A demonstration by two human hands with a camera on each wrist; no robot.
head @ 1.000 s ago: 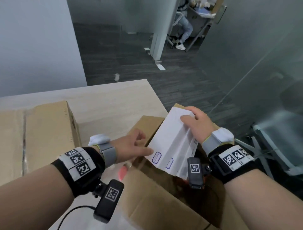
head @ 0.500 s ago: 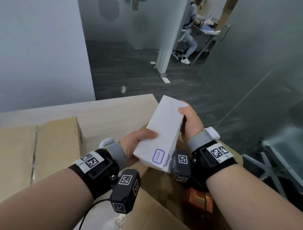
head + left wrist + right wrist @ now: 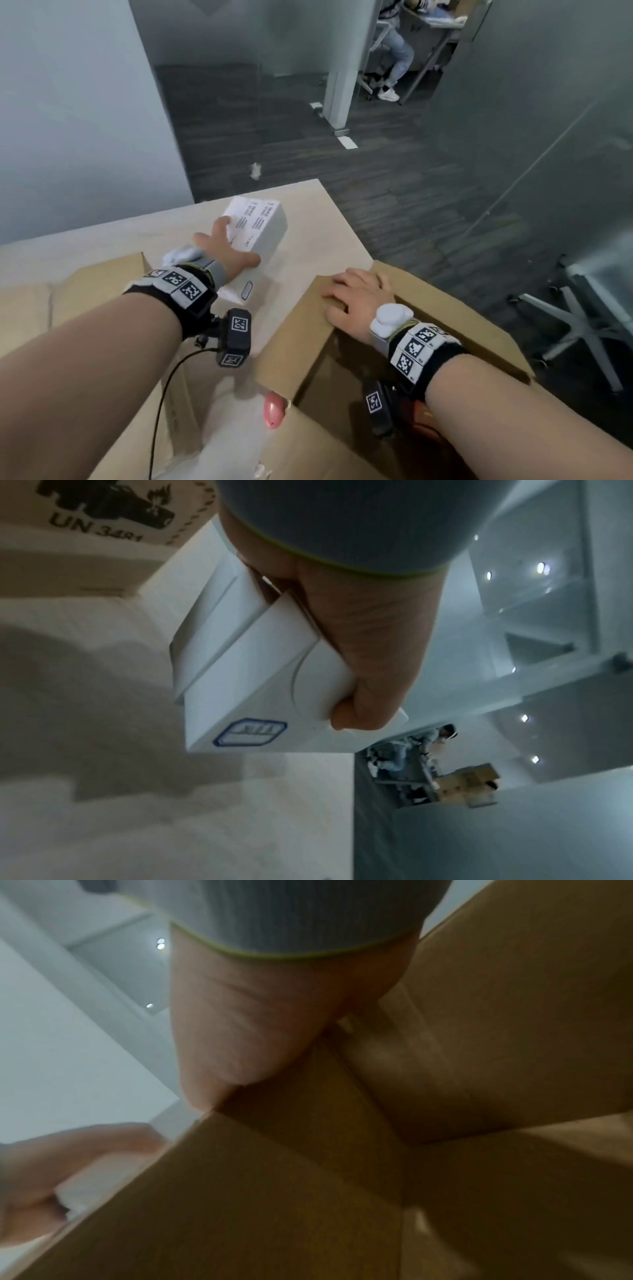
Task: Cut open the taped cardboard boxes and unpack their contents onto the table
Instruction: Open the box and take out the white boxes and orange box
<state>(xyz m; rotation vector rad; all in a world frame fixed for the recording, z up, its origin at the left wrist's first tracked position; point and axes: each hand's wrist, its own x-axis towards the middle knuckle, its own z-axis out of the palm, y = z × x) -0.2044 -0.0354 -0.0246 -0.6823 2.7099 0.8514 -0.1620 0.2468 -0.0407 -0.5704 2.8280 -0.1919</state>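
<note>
My left hand (image 3: pixel 224 248) grips a stack of small white boxes (image 3: pixel 258 233), thumb on its near right side and fingers curled around the far left side. I see the stack over the light wooden table (image 3: pixel 329 219), in its far middle part; in the left wrist view the stack (image 3: pixel 260 685) shows at least two separate boxes, the nearest end carrying a blue stamp, and I cannot tell whether the stack touches the tabletop. My right hand (image 3: pixel 359 294) rests flat, fingers straight, on the far left flap of the open cardboard box (image 3: pixel 462 318) at near right. A second cardboard box (image 3: pixel 92 287) sits at near left, beside my left forearm. A pink object (image 3: pixel 273 413) lies on the table against the open box's near left edge.
</note>
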